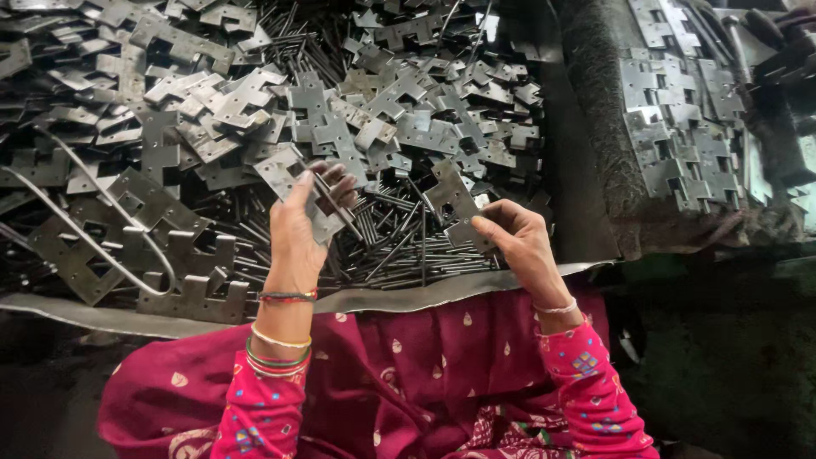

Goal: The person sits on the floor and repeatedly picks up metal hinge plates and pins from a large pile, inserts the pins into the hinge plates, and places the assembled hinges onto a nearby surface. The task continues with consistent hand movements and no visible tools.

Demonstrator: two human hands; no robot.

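Hinge pile (212,110) cut off at top edge, right hand (518,242) fingertips perhaps hidden behind plate (455,204)

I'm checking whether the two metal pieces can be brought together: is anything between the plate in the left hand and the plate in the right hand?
Nothing visible blocks the gap. The left hand holds one hinge plate with a thin pin across it; the right hand holds another hinge plate. Between them is open air, with loose pins lying lower on the pile.

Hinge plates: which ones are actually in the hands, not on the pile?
Two: the left hand grips a notched hinge plate, the right hand another plate. Both are lifted off the loose heap.
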